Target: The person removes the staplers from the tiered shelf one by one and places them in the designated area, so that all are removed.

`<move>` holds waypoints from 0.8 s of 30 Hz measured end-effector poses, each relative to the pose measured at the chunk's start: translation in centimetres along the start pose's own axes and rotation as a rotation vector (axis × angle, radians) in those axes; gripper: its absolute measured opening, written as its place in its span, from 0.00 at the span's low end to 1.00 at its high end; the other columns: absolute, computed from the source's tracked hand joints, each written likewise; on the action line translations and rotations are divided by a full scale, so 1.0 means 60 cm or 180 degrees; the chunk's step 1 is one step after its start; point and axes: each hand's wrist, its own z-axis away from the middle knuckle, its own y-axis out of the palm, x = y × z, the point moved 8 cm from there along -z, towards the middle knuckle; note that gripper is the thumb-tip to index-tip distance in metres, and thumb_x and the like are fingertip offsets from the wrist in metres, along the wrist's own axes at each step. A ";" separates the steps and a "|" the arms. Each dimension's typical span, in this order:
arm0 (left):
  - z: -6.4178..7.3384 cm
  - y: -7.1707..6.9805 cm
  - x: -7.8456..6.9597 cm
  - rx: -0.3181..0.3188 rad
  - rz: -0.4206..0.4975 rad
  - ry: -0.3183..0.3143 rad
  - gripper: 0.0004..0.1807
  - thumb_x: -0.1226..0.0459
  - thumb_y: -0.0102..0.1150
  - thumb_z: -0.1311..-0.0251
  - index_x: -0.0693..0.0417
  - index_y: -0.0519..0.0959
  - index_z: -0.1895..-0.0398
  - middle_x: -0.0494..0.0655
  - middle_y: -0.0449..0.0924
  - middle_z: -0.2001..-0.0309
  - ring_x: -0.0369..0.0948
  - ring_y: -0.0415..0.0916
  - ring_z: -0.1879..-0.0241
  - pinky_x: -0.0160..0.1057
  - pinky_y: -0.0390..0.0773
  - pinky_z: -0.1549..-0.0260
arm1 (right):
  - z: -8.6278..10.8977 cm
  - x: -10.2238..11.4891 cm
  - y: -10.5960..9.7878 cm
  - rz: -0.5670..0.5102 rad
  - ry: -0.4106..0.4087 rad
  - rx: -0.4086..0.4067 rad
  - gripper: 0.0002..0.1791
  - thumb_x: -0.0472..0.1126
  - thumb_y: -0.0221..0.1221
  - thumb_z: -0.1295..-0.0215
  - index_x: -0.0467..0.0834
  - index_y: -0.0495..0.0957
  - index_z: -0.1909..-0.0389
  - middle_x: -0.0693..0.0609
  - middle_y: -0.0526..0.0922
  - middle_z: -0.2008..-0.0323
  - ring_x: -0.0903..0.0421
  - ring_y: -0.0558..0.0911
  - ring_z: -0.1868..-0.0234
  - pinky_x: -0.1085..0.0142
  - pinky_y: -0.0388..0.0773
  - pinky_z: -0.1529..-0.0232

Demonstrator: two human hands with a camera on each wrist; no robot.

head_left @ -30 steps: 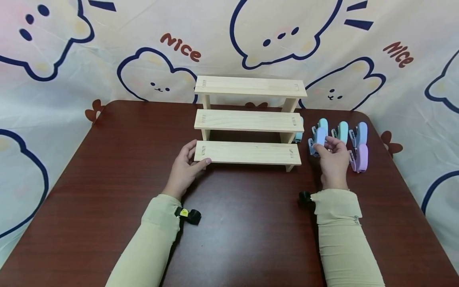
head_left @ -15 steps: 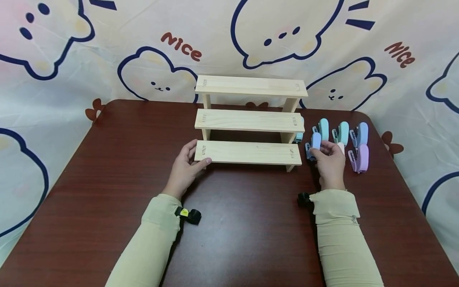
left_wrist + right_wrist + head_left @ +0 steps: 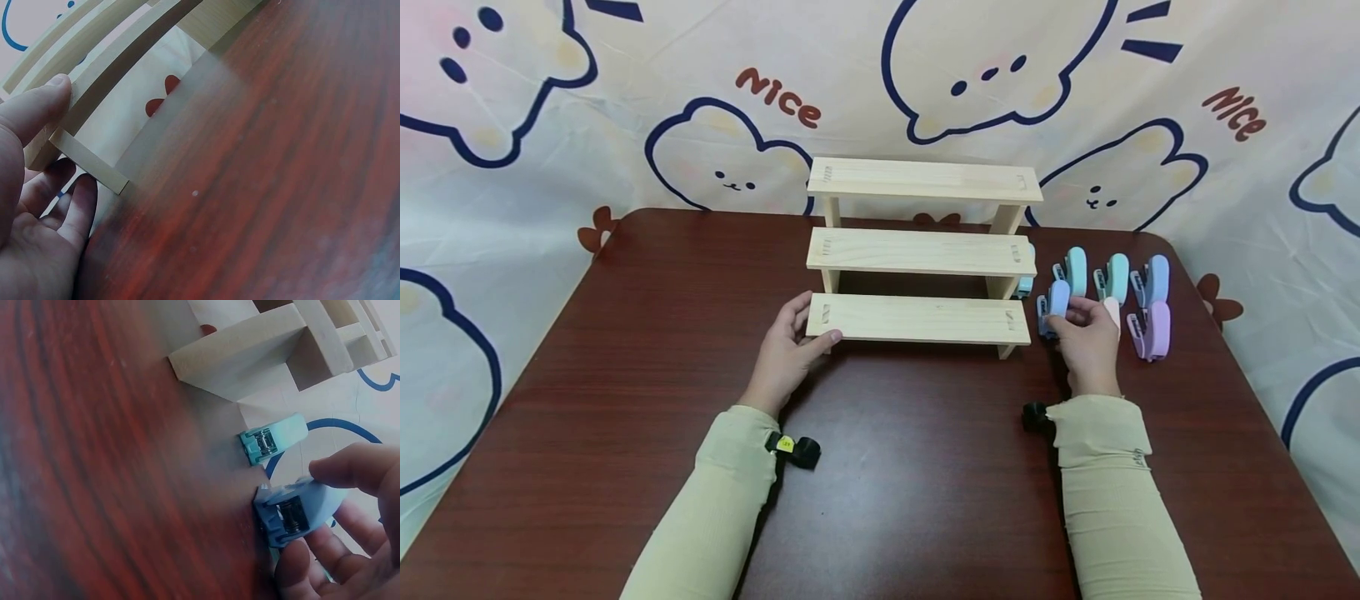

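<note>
A three-step wooden display stand (image 3: 917, 319) stands on the table. Its lowest step's left end is gripped by my left hand (image 3: 782, 358), thumb over the front edge. In the left wrist view the fingers of the left hand (image 3: 44, 237) lie beside the stand's leg (image 3: 90, 162). A small blue stapler (image 3: 1058, 297), right of the stand, is pinched in my right hand (image 3: 1088, 346). From the right wrist, this blue stapler (image 3: 290, 512) sits low at the tabletop between thumb and fingers; whether it touches the table I cannot tell.
Around the right hand stand other small staplers: teal (image 3: 1076, 271), green-teal (image 3: 1117, 277), blue (image 3: 1157, 279), purple (image 3: 1158, 331), and a whitish one (image 3: 1112, 312) partly hidden by the hand. Another teal stapler (image 3: 1024, 285) is partly behind the stand. A patterned cloth (image 3: 865, 100) hangs behind the table.
My right hand has shifted slightly left and nearer with the blue stapler, away from the teal one. The whitish stapler came into view behind the hand. My left hand stays on the stand.
</note>
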 end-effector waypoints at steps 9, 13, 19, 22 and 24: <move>0.000 0.000 0.000 0.0009 0.0006 -0.0004 0.46 0.68 0.70 0.40 0.53 0.55 0.22 0.49 0.68 0.28 0.39 0.80 0.58 0.34 0.82 0.63 | 0.003 0.009 -0.001 0.0167 -0.0078 0.0009 0.29 0.39 0.64 0.35 0.42 0.70 0.34 0.54 0.73 0.52 0.61 0.72 0.53 0.71 0.76 0.62; 0.001 -0.001 -0.001 0.0008 -0.0011 0.0000 0.46 0.68 0.70 0.40 0.53 0.56 0.22 0.50 0.68 0.29 0.39 0.80 0.58 0.34 0.82 0.64 | 0.008 0.021 -0.008 -0.0009 -0.0100 -0.0084 0.29 0.42 0.66 0.36 0.43 0.71 0.35 0.55 0.74 0.52 0.61 0.72 0.54 0.67 0.76 0.59; 0.000 -0.001 -0.001 0.0000 -0.0032 0.0001 0.46 0.68 0.70 0.40 0.53 0.55 0.22 0.50 0.68 0.28 0.39 0.80 0.58 0.34 0.82 0.64 | 0.015 0.034 -0.015 -0.0216 -0.0067 -0.0113 0.30 0.46 0.67 0.35 0.46 0.71 0.34 0.54 0.75 0.49 0.61 0.72 0.55 0.62 0.76 0.55; 0.000 -0.001 -0.001 -0.0002 -0.0026 -0.0014 0.46 0.68 0.70 0.40 0.53 0.55 0.22 0.50 0.68 0.28 0.39 0.80 0.56 0.34 0.82 0.63 | 0.017 0.038 -0.016 -0.0337 -0.0061 -0.0099 0.29 0.46 0.68 0.36 0.47 0.72 0.34 0.53 0.75 0.48 0.61 0.72 0.53 0.61 0.74 0.51; 0.000 0.000 0.000 -0.0001 -0.0013 -0.0019 0.46 0.68 0.70 0.40 0.52 0.55 0.22 0.50 0.67 0.28 0.40 0.79 0.56 0.34 0.82 0.63 | 0.017 0.039 -0.017 -0.0411 -0.0068 -0.0093 0.29 0.45 0.68 0.36 0.48 0.73 0.35 0.54 0.76 0.49 0.60 0.72 0.52 0.61 0.73 0.50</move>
